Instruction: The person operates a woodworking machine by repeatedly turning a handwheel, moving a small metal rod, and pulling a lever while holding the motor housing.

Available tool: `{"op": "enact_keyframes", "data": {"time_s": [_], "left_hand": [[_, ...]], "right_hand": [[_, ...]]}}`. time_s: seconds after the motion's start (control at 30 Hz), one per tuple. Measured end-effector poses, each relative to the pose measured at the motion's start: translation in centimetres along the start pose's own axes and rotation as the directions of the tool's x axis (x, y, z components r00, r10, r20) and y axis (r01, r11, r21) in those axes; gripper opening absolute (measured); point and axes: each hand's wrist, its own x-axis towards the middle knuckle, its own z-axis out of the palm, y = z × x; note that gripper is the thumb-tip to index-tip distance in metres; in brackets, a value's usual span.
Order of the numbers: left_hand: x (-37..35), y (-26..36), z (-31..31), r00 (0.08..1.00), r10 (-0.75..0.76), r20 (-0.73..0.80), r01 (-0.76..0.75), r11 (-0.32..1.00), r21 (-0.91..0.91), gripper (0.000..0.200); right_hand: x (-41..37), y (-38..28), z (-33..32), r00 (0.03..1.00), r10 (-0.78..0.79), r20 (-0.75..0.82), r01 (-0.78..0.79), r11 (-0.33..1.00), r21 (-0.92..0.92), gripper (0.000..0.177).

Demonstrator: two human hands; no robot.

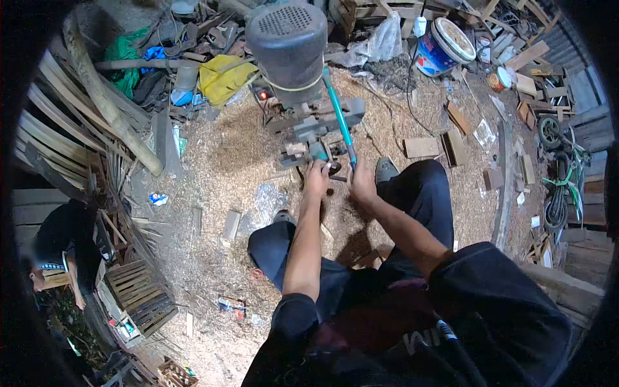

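Note:
A dark machine with a round vented top (287,29) stands in front of me, with a metal base and vise-like parts (313,128) below it. A teal bar (338,113) slants down from its side. At the bar's dark lower end my right hand (362,182) is closed round it. My left hand (316,178) is closed at the near edge of the metal parts, beside a small dark round piece (334,168); what its fingers grip is too small to make out.
Wood blocks (421,148) lie on the shaving-covered floor to the right, near a paint bucket (445,46) and a small bicycle (560,174). Curved slats and a log (106,103) lean at left. A person (68,248) bends beside a slatted crate (138,290).

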Motion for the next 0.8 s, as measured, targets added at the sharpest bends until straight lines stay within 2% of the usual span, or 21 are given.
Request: {"op": "enact_keyframes", "data": {"time_s": [0.07,0.1,0.23,0.33,0.43,0.5,0.57,0.67,0.73,0.77,0.8], "left_hand": [[-0.3,-0.2,0.3,1.0,-0.005,-0.003,0.005,1.0,-0.021,0.02],[-0.4,0.3,-0.1,1.0,-0.014,0.0,0.014,1.0,-0.021,0.018],[-0.6,1.1,-0.8,1.0,-0.002,-0.015,0.001,1.0,-0.024,0.015],[-0.8,0.5,-0.4,0.999,-0.032,0.032,0.034,0.998,-0.048,0.015],[0.5,0.2,-0.4,1.0,0.014,-0.023,-0.014,1.0,-0.011,0.016],[-2.1,0.5,-0.6,1.0,-0.008,-0.013,0.008,1.0,0.016,0.019],[-1.4,1.1,-1.0,0.999,-0.024,-0.021,0.025,1.0,0.018,0.025],[-3.0,1.0,-0.8,0.998,-0.023,-0.061,0.025,0.999,0.033,0.042],[-3.8,1.2,-0.7,0.99,0.045,-0.133,-0.046,0.999,0.002,0.048],[-3.8,0.7,-0.8,0.994,0.059,-0.095,-0.059,0.998,0.008,0.054],[-3.6,1.0,-1.1,0.998,0.034,-0.043,-0.035,0.999,-0.013,0.049]], "right_hand": [[-0.1,0.4,0.7,1.0,0.013,-0.006,-0.013,1.0,-0.016,0.027],[0.0,1.0,1.6,0.999,0.008,-0.042,-0.009,0.999,-0.031,0.031],[0.0,1.9,3.1,1.0,0.014,-0.006,-0.015,1.0,-0.021,0.048],[0.1,2.0,3.3,1.0,0.011,0.0,-0.011,0.998,0.056,0.044],[0.6,2.4,3.5,0.997,-0.07,-0.038,0.076,0.981,0.178,0.042],[-0.5,3.0,3.7,0.999,-0.031,0.031,0.027,0.991,0.131,0.041],[0.5,3.0,3.5,0.998,-0.044,0.034,0.039,0.99,0.134,0.044],[0.2,-1.0,-2.2,0.976,0.047,0.212,-0.094,0.971,0.22,0.045],[0.0,-3.4,-6.5,0.991,-0.121,0.06,0.103,0.964,0.246,0.045],[0.0,-4.7,-8.6,0.978,-0.206,-0.019,0.204,0.947,0.25,0.045],[0.6,-5.9,-10.7,0.962,-0.273,-0.026,0.273,0.938,0.216,0.045]]}}
